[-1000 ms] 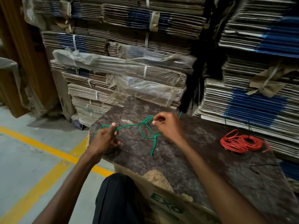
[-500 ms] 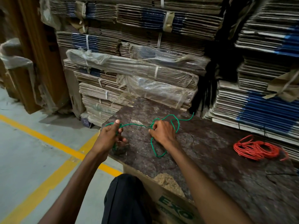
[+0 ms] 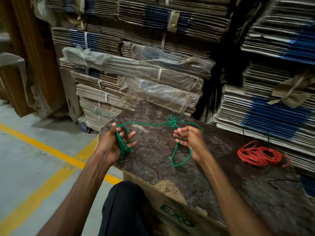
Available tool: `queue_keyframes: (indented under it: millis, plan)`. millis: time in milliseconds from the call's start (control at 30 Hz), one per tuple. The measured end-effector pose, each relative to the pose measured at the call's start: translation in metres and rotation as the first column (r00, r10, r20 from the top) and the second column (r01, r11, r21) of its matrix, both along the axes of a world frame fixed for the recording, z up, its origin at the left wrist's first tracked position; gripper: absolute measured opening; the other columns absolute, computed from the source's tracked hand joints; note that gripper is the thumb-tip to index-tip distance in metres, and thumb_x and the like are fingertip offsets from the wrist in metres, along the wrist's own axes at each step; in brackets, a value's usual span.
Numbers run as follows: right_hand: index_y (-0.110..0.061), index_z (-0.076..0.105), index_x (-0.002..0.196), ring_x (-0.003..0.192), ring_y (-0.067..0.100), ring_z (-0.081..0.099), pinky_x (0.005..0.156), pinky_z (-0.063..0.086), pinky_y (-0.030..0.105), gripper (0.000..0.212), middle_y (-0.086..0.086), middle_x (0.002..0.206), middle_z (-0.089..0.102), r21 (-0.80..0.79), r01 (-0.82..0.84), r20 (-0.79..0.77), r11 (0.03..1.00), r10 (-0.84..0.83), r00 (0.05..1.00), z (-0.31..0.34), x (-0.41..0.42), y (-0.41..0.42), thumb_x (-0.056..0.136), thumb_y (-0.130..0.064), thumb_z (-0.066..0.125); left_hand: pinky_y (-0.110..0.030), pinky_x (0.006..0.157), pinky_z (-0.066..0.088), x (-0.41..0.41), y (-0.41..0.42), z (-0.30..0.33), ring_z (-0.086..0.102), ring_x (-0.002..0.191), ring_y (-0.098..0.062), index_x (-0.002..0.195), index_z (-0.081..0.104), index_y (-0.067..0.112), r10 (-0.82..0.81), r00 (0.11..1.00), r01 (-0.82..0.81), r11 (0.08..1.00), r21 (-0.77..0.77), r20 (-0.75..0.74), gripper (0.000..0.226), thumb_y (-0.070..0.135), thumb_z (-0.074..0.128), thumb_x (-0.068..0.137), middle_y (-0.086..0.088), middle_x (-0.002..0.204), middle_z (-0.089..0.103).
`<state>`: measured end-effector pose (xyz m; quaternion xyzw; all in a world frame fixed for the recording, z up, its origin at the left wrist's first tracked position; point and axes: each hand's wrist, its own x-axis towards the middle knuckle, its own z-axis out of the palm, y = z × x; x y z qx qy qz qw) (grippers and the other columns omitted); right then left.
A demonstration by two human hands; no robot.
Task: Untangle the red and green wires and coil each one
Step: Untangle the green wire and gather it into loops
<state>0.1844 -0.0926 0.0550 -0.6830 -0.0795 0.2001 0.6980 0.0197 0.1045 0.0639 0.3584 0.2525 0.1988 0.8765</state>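
Observation:
The green wire stretches across the dark board between both hands. My left hand holds a small bundle of green loops in its palm, fingers partly spread. My right hand pinches the green wire just below a small knot; a loop hangs down from it onto the board. The red wire lies as a loose coil on the board's right side, apart from the green one and from both hands.
Tall stacks of flattened cardboard stand close behind the board. The board rests on a carton printed EXO. A yellow line crosses the grey floor at the left. My knee is at the front edge.
My hands have drawn apart and the green wire now runs taut between them. The tangle has tightened into a small knot beside my right hand. My left hand's fingers have spread.

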Motion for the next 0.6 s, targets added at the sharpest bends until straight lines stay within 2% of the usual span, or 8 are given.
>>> queue_keyframes:
  millis: [67, 167, 267, 400, 500, 600]
  plan:
    - [-0.010, 0.056, 0.079, 0.073, 0.021, 0.070, 0.075, 0.057, 0.038, 0.019, 0.011, 0.083, 0.071, 0.081, 0.011, -0.086, 0.997, -0.004, 0.996, 0.003, 0.002, -0.010, 0.091, 0.004, 0.050, -0.051, 0.084, 0.046, 0.000, 0.003, -0.001, 0.063, 0.094, -0.020, 0.068, 0.041, 0.021, 0.040, 0.999, -0.038, 0.998, -0.048, 0.033, 0.042, 0.034, 0.029, 0.106, 0.006, 0.044, 0.044]
    - [-0.008, 0.054, 0.079, 0.057, 0.023, 0.069, 0.061, 0.060, 0.039, 0.018, 0.011, 0.067, 0.067, 0.161, 0.070, -0.155, 0.984, -0.045, 0.987, 0.006, 0.002, -0.021, 0.092, 0.004, 0.049, -0.050, 0.079, 0.047, 0.001, 0.005, 0.001, 0.064, 0.096, -0.019, 0.067, 0.039, 0.021, 0.065, 0.997, -0.062, 0.995, -0.082, 0.038, 0.044, 0.036, 0.027, 0.106, 0.007, 0.044, 0.045]
    - [-0.009, 0.052, 0.078, 0.044, 0.018, 0.062, 0.049, 0.059, 0.035, 0.019, 0.007, 0.061, 0.057, 0.210, 0.146, -0.182, 0.967, -0.108, 0.977, 0.009, 0.003, -0.031, 0.094, 0.002, 0.049, -0.050, 0.083, 0.046, 0.005, 0.003, 0.001, 0.063, 0.093, -0.018, 0.067, 0.038, 0.022, 0.086, 0.996, -0.084, 0.992, -0.099, 0.024, 0.044, 0.036, 0.026, 0.107, 0.008, 0.043, 0.044]
    - [-0.012, 0.053, 0.077, 0.034, 0.003, 0.046, 0.038, 0.048, 0.020, 0.020, 0.003, 0.061, 0.054, 0.110, 0.211, -0.111, 0.971, -0.199, 0.974, 0.009, 0.012, -0.053, 0.095, -0.003, 0.053, -0.054, 0.088, 0.044, 0.007, 0.009, -0.002, 0.061, 0.082, -0.017, 0.066, 0.039, 0.022, 0.115, 0.993, -0.112, 0.987, -0.115, 0.014, 0.045, 0.039, 0.026, 0.107, 0.008, 0.041, 0.042]
    - [-0.010, 0.052, 0.076, 0.030, 0.000, 0.036, 0.033, 0.039, 0.015, 0.020, 0.007, 0.065, 0.052, 0.045, 0.262, -0.034, 0.964, -0.260, 0.965, 0.006, 0.017, -0.063, 0.094, -0.003, 0.054, -0.052, 0.079, 0.047, 0.011, 0.008, -0.003, 0.057, 0.068, -0.016, 0.065, 0.038, 0.022, 0.113, 0.994, -0.112, 0.988, -0.104, 0.007, 0.046, 0.039, 0.026, 0.107, 0.007, 0.040, 0.039]
    - [-0.010, 0.051, 0.076, 0.029, 0.000, 0.034, 0.032, 0.033, 0.013, 0.021, 0.007, 0.063, 0.053, 0.046, 0.323, -0.004, 0.945, -0.323, 0.946, 0.004, 0.022, -0.068, 0.095, -0.003, 0.054, -0.049, 0.073, 0.047, 0.016, 0.003, -0.001, 0.055, 0.060, -0.015, 0.066, 0.039, 0.022, 0.103, 0.995, -0.103, 0.991, -0.088, 0.002, 0.045, 0.036, 0.027, 0.107, 0.007, 0.039, 0.037]
